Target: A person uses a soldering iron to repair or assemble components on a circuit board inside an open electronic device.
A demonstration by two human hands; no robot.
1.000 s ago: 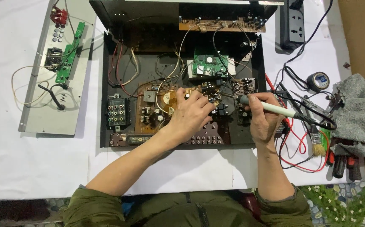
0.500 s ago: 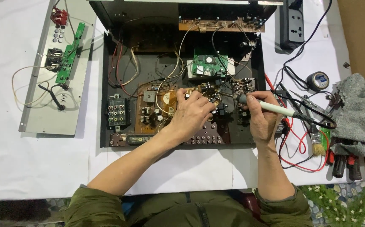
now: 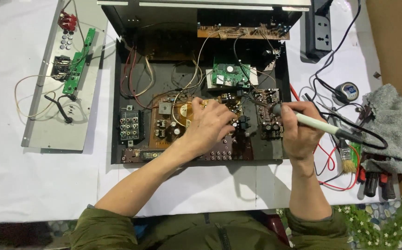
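Left hand [image 3: 212, 125] lies on the brown circuit board [image 3: 173, 122] inside the open black chassis [image 3: 117, 115], fingers curled & pressed down near centre, prob. to steady parts. Right hand [image 3: 300, 132], at 3 o'clock from it, wraps shut round a white-handled soldering iron [image 3: 310, 121], tip aimed toward 9 o'clock at the board w/ capacitors [image 3: 269, 120]; its cord trails off toward 3 o'clock, clear of the work.

Two hands [image 3: 210, 125], one soldering iron [image 3: 312, 121], one chassis [image 3: 117, 92]

I see detached grey panel [image 3: 57, 92] at nine o'clock, power strip [image 3: 320, 32] at one, grey cloth [image 3: 388, 125] at three, on white table [image 3: 25, 185].
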